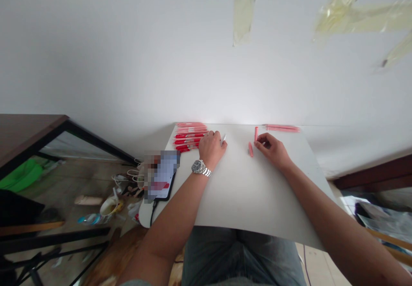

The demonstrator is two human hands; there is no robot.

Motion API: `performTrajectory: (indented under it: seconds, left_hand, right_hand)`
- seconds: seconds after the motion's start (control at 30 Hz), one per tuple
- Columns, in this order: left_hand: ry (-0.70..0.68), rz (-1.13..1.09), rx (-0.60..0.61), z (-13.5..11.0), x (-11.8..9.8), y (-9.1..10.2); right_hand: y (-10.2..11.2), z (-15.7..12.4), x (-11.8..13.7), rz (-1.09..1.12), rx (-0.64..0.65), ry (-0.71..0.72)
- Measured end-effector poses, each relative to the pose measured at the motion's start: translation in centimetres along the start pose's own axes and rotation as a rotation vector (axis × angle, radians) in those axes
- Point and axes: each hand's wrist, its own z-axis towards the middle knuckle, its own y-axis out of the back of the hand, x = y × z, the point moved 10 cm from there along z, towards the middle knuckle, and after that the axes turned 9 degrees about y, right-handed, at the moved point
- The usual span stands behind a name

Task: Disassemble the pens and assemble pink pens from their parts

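My left hand (211, 148), with a silver watch on the wrist, is closed round a thin white pen part whose tip (224, 138) sticks out to the right. It rests next to a stack of red pens (189, 136) at the far left of the white board (244, 191). My right hand (272, 149) lies on the board with fingers curled, touching a short red pen piece (256, 133). A second red piece (250, 149) lies just left of it. More pink-red pens (282, 128) lie at the far edge.
A phone (162, 175) with a cable lies on the board's left edge. The board rests over my lap. A dark glass-topped table (48, 149) with cups and clutter below stands to the left. Yellowed tape (244, 11) sticks to the white wall.
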Motion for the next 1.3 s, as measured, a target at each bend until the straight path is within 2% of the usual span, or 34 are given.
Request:
performTrajectory:
  seconds: [0.23, 0.47, 0.63, 0.77, 0.93, 1.03, 1.17, 1.3]
  left_hand:
    - [-0.001, 0.026, 0.029, 0.0, -0.3, -0.5]
    - [0.032, 0.012, 0.109, 0.1, -0.2, -1.4]
    - [0.027, -0.077, 0.091, 0.1, -0.4, -1.5]
    - [0.006, -0.288, 0.033, 0.1, -0.6, -0.8]
    - [-0.045, -0.656, -0.015, 0.4, -0.6, -0.1]
    - [-0.040, -0.923, 0.011, 0.8, -0.4, -0.6]
    - [0.025, -1.291, 0.113, 1.4, -0.2, -1.9]
    - [0.085, -1.462, 0.131, 1.4, 0.1, -2.0]
  right_hand:
    - [-0.1, 0.0, -0.2, -0.005, 0.005, 0.010]
    - [-0.1, 0.0, -0.2, 0.004, 0.010, -0.001]
    - [-0.1, 0.0, 0.0, 0.001, 0.019, -0.002]
    - [-0.2, -0.1, 0.0, 0.003, 0.024, -0.005]
    - [-0.2, -0.1, 0.0, 0.008, 0.025, 0.003]
    - [-0.2, 0.0, 0.0, 0.004, 0.025, 0.010]
    - [-0.4, 0.0, 0.0, 0.008, 0.035, 0.025]
    - [-0.4, 0.0, 0.1, 0.026, 0.033, 0.046]
